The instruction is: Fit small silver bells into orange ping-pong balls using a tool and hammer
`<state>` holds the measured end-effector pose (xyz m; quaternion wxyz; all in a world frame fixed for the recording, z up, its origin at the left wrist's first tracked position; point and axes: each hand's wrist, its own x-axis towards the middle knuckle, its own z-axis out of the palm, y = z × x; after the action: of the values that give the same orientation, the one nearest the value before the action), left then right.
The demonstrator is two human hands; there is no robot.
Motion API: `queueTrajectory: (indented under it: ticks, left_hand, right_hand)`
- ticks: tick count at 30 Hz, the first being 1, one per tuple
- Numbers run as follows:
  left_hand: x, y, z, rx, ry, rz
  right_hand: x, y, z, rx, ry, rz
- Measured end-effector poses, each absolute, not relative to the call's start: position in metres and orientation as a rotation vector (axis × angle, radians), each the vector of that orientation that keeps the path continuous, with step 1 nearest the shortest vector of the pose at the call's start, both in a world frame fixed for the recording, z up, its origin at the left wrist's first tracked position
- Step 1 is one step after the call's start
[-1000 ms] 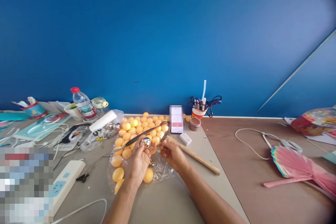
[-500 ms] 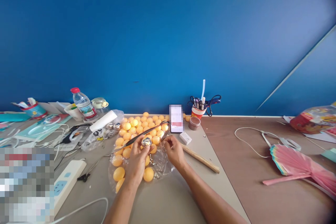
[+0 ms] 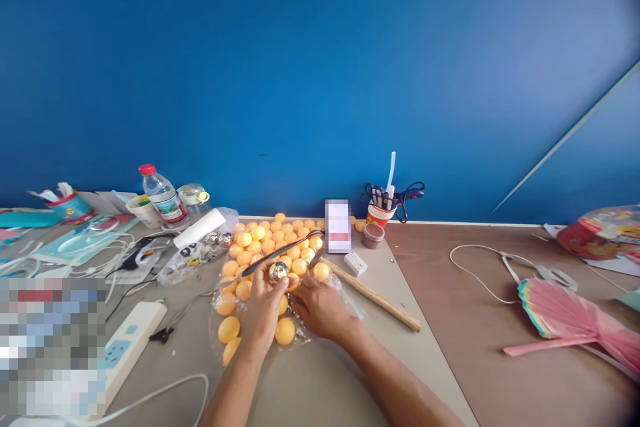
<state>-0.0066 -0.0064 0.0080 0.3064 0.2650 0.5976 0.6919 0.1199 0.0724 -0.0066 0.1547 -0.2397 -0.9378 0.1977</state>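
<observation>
My left hand (image 3: pixel 266 307) holds a shiny silver ball (image 3: pixel 279 271) between thumb and fingers, above a spread of orange balls (image 3: pixel 285 331) on clear plastic. My right hand (image 3: pixel 320 307) is low over the plastic just to the right, fingers bent down and close together beside the silver ball. Its fingertips are partly hidden, so what they pinch does not show. Small silver beads (image 3: pixel 300 332) lie under the plastic between the hands. A thin dark-handled tool (image 3: pixel 275 252) lies slantwise across the orange balls, behind the left fingers.
A wooden stick (image 3: pixel 377 297), a small white box (image 3: pixel 355 264), a phone (image 3: pixel 339 227) and a lidded brown tub (image 3: pixel 373 235) lie to the right. At left are a power strip (image 3: pixel 127 347), a water bottle (image 3: pixel 164 197) and cables. A pink fan (image 3: pixel 555 307) lies far right.
My right hand has moved left and down, from a raised pinch over the plastic to beside the left hand. The left hand still holds the silver ball. The view has shifted slightly.
</observation>
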Motion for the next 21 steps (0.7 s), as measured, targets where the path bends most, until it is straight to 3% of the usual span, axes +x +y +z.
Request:
queueTrajectory:
  ticks: [10,21]
  left_hand:
    - [-0.009,-0.007,0.008,0.699,1.630,1.796]
    - [-0.005,-0.003,0.011,0.438,1.304,1.920]
  right_hand:
    - [0.118,0.066,0.003,-0.780,-2.756,0.627]
    - [0.115,0.061,0.007,-0.899,-2.858,0.700]
